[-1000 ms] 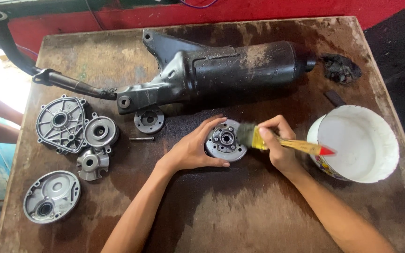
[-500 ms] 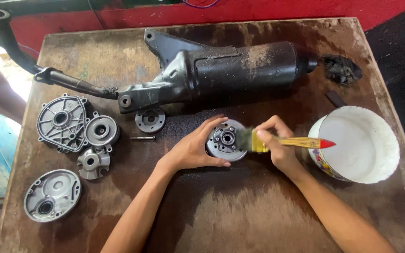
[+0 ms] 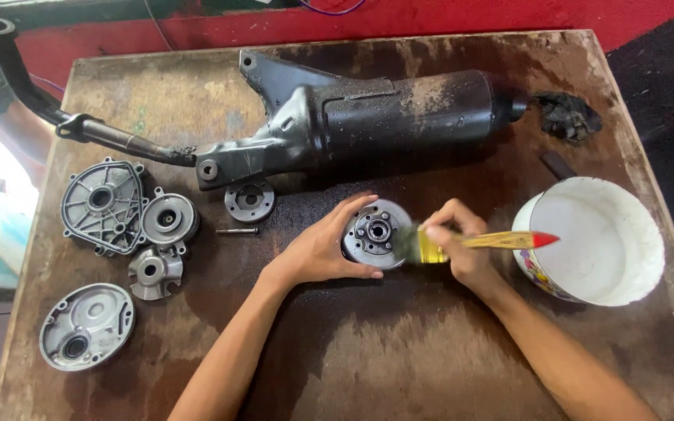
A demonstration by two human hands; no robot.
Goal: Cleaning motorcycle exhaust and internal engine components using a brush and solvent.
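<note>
A round grey metal engine part (image 3: pixel 376 231) with a toothed hub lies on the wet wooden table (image 3: pixel 399 359). My left hand (image 3: pixel 323 245) cups its left side, fingers curled over the top and bottom edges. My right hand (image 3: pixel 462 245) grips a paintbrush (image 3: pixel 477 243) with a yellow handle and red tip. The bristles touch the part's right edge. A white bucket (image 3: pixel 596 238) stands just right of my right hand.
A long black exhaust muffler (image 3: pixel 368 125) with its pipe lies across the back of the table. Several grey metal covers (image 3: pixel 103 204) sit at the left, with a round cover (image 3: pixel 86 326) nearer the front. A small disc (image 3: pixel 250 201), a pin (image 3: pixel 237 231) and a dark rag (image 3: pixel 567 115) also lie there.
The paintbrush has swung from a downward slant to nearly level, its bristles still against the part's right edge. My left hand has stayed on the part.
</note>
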